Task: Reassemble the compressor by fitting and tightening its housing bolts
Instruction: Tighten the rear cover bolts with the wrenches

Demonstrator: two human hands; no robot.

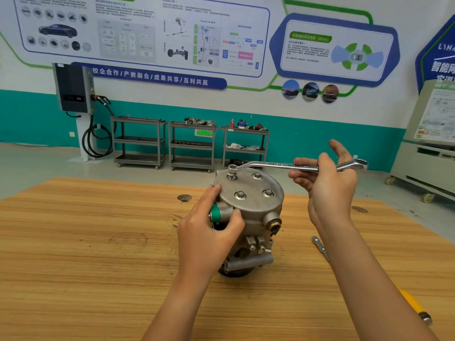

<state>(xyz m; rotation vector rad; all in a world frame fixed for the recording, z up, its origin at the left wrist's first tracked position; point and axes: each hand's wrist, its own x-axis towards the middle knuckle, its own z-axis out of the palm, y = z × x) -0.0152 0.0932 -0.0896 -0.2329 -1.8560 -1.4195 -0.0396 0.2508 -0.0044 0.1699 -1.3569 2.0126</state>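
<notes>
A grey metal compressor (253,212) stands upright on the wooden table (86,242). Its round top cover carries several bolts; three sit low (240,194), and the far left bolt (231,174) stands raised with its thread showing. A silver ring wrench (290,165) has its ring end over that raised bolt. My right hand (325,183) holds the wrench shaft near its far end, fingers partly spread. My left hand (211,225) grips the compressor's left side around a port with a green cap (215,214).
A small metal tool (320,247) lies on the table right of the compressor, partly behind my right forearm. A yellow-handled tool (416,306) lies near the right edge. Three metal carts (192,143) stand against the far wall.
</notes>
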